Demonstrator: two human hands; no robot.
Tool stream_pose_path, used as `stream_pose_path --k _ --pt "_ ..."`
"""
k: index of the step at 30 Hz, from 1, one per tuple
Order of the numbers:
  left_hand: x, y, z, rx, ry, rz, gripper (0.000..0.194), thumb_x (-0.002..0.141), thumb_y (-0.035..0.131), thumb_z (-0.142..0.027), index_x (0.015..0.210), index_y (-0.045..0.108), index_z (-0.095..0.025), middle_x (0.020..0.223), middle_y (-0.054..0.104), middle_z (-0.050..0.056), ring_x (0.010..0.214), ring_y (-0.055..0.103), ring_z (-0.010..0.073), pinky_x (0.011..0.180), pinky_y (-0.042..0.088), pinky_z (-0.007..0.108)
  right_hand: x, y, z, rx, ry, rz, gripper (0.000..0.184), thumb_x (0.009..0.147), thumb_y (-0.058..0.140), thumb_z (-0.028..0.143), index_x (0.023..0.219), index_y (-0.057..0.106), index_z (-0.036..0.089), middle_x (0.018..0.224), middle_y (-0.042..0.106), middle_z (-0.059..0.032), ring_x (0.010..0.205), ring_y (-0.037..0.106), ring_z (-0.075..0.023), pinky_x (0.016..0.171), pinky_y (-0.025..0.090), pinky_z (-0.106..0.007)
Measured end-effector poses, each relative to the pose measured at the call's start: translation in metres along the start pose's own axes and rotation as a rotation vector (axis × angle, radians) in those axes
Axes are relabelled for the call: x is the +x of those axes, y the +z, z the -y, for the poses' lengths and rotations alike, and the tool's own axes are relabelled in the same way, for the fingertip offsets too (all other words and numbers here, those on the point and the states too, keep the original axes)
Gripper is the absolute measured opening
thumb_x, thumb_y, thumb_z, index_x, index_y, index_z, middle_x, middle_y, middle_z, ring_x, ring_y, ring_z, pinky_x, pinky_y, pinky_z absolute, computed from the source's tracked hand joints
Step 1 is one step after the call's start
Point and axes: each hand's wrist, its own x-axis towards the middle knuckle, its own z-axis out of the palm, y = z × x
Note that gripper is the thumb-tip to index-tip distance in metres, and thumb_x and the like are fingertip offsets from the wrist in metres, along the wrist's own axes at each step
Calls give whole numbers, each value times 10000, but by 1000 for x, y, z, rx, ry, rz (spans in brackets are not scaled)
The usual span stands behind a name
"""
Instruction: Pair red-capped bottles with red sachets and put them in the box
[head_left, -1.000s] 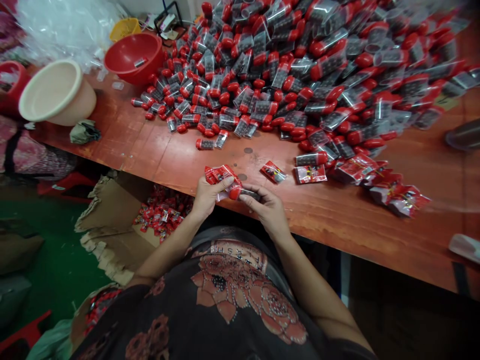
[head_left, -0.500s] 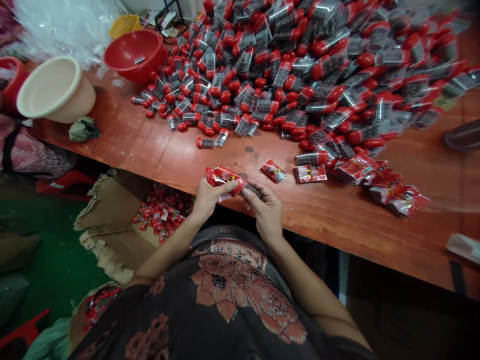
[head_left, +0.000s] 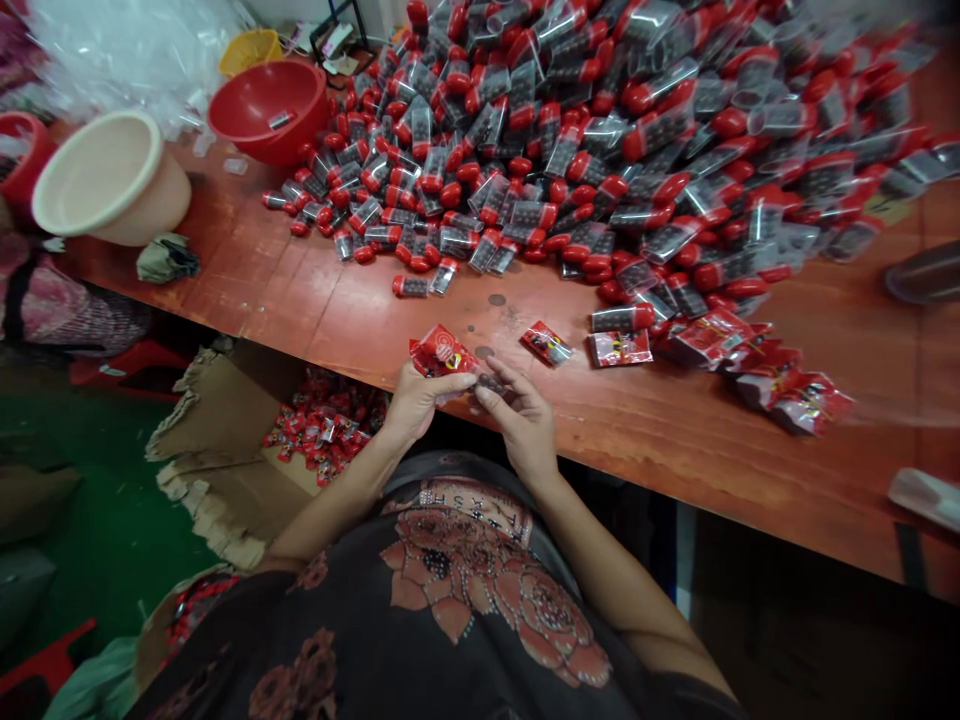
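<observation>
Sachet: a red foil sachet (head_left: 439,352) lies gripped in the left hand (head_left: 420,402), long axis running crosswise toward the right hand.
Right hand: (head_left: 521,420) fingertips pinch a small dark tube (head_left: 491,383), though it's too blurred to be sure; hands together.
Beyond: red-capped tubes (head_left: 525,170) heaped on a red wooden table (head_left: 300,305).

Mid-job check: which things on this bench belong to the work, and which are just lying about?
Work:
left hand holding a red foil sachet
right hand pinching a dark tube
heap of red-capped clear tubes
loose red sachets

Lying about:
cream plastic basin
crumpled cloth
</observation>
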Motion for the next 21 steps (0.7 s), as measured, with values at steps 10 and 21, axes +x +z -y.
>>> stream_pose_path --k 10,21 --pt "-9 13 10 -103 83 -103 261 534 846 -195 738 685 -170 737 718 5 661 663 141 719 537 284 -12 12 0 -19 -110 -191 339 868 600 296 1202 637 345 978 502 -17 897 585 -153 812 599 -366" --pt "-21 26 24 -227 185 -190 270 591 846 -223 794 679 -161 788 730 15 692 679 138 717 532 272 -14 22 -2 113 -103 -299 311 836 653 318 1146 676 312 990 539 -10 901 618 -142 793 611 -334"
